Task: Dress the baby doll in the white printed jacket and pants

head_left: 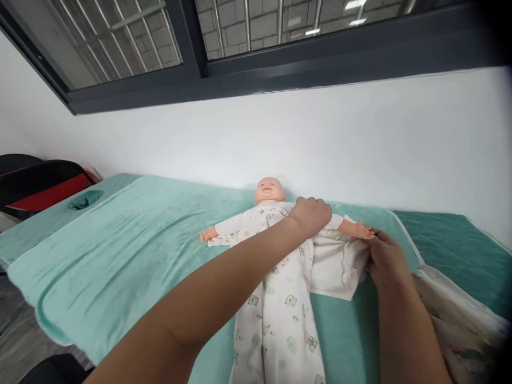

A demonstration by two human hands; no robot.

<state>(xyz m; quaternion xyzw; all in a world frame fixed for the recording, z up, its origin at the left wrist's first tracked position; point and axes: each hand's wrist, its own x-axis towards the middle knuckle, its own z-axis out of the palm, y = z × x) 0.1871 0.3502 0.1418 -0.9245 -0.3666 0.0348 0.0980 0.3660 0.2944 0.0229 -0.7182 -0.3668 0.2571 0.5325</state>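
White wall behind, below a dark grey window frame across the top. At the left edge, a black-and-red object; beside it, a teal plush cover, spreading rightward. At centre, face up with arms outstretched, a bald plastic baby doll in a white, animal-printed sleepsuit. Just right, the left hand, curled over the doll's sleeve; cannot tell whether gripping. Farther right, folded white cloth under the doll's arm, then the right hand, bent fingers touching the doll's hand; cannot tell whether clamped. Lower right, rumpled printed white fabric.
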